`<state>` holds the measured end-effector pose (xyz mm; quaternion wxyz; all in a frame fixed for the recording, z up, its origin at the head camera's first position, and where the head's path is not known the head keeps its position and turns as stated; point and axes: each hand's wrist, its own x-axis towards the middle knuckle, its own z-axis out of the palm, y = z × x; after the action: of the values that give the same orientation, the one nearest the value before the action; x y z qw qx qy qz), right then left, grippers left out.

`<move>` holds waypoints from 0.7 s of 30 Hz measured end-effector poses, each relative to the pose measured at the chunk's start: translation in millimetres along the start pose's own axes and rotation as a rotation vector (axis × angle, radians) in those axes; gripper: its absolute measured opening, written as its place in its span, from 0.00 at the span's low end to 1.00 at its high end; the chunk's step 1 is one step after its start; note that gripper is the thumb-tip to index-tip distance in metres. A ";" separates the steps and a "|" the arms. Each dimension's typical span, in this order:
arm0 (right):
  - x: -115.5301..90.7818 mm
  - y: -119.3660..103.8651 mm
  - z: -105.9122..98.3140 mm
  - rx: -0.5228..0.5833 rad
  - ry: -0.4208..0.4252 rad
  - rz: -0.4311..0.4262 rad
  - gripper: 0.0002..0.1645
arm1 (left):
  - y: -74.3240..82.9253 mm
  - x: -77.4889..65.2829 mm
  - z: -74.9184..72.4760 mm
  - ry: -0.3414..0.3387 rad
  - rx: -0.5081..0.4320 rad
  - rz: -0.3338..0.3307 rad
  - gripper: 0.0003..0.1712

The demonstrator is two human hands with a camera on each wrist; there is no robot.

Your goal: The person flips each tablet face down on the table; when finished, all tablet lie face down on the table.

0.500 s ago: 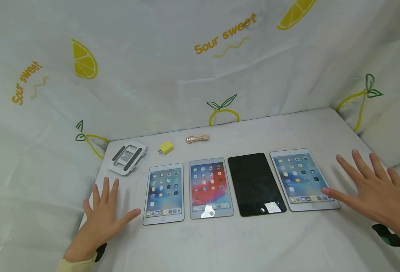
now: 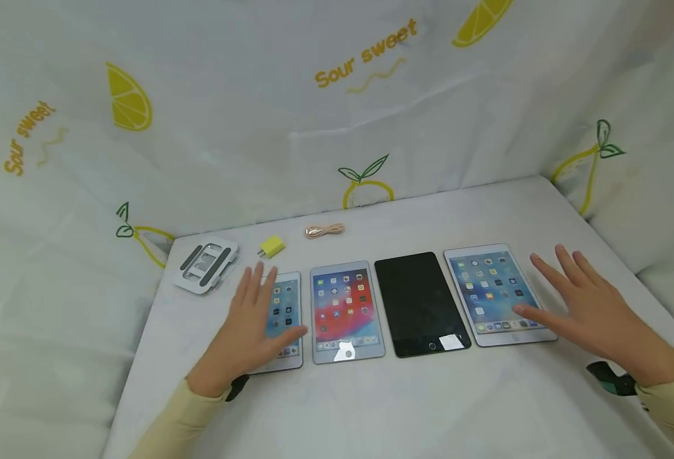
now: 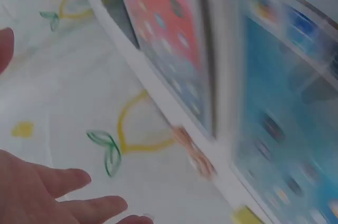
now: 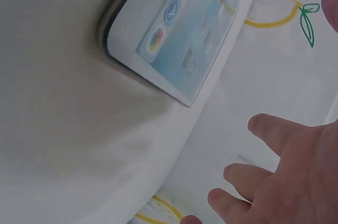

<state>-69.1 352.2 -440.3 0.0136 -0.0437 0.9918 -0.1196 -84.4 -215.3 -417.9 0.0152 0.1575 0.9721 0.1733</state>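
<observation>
Several tablets lie in a row on the white table. My left hand [image 2: 242, 335], fingers spread, hovers over the leftmost white tablet [image 2: 287, 306] and hides its left side. Beside that is a white tablet with a red and blue screen [image 2: 345, 312], then a black tablet [image 2: 422, 306] with a dark screen. The rightmost white tablet [image 2: 494, 293] shows a blue screen. My right hand [image 2: 592, 312] is spread at its right edge, the thumb over the lower right of the screen. Neither hand holds anything; the right wrist view shows the right hand [image 4: 290, 176] apart from the tablet [image 4: 179, 39].
Along the back of the table lie a white and grey folding stand [image 2: 206, 264], a yellow charger plug [image 2: 271, 246] and a coiled pinkish cable [image 2: 324, 231]. White cloth printed with lemons [image 2: 228, 127] hangs behind and at the sides.
My left hand has moved right, from beside the leftmost tablet to over it. The right hand has shifted slightly left and up in the view, which itself has shifted a little. The tablets stay in place.
</observation>
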 end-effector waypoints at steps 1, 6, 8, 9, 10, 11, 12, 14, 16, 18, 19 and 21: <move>1.6 -2.0 0.4 0.011 -0.008 -0.003 0.69 | 14.2 8.4 3.3 -0.001 -0.020 0.031 0.68; 10.9 -12.1 -1.0 0.052 -0.025 0.002 0.68 | 94.1 50.1 26.1 -0.069 -0.171 0.199 0.61; 14.6 -15.8 -2.6 0.058 -0.035 0.011 0.69 | 124.7 65.0 35.4 -0.106 -0.232 0.252 0.59; 16.2 -17.4 -3.3 0.063 -0.044 0.015 0.69 | 138.0 71.1 39.6 -0.122 -0.249 0.265 0.58; 17.7 -19.0 -3.9 0.069 -0.056 0.020 0.69 | 151.0 77.0 43.2 -0.142 -0.272 0.272 0.57; 18.8 -20.4 -4.3 0.070 -0.069 0.024 0.69 | 162.9 82.9 47.3 -0.158 -0.295 0.277 0.55; 19.8 -21.6 -4.5 0.064 -0.081 0.026 0.70 | 174.2 88.8 51.1 -0.177 -0.316 0.272 0.54; 21.2 -23.5 -4.1 0.064 -0.099 0.028 0.70 | 194.4 99.4 58.2 -0.214 -0.369 0.243 0.53; 22.2 -25.1 -3.2 0.070 -0.103 0.025 0.69 | 210.3 109.0 65.2 -0.250 -0.431 0.207 0.52; 22.8 -26.6 -1.8 0.075 -0.092 0.016 0.68 | 223.1 116.6 71.0 -0.280 -0.526 0.177 0.51; 22.9 -27.6 -1.3 0.083 -0.082 0.009 0.67 | 228.9 119.1 73.6 -0.295 -0.562 0.154 0.51; 22.4 -29.6 -0.5 0.093 -0.064 -0.001 0.65 | 239.5 122.2 77.8 -0.327 -0.612 0.102 0.51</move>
<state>-89.0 321.7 -433.1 0.0471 -0.0475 0.9842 -0.1641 -121.9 61.8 -406.2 0.2084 0.2195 0.8508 0.4296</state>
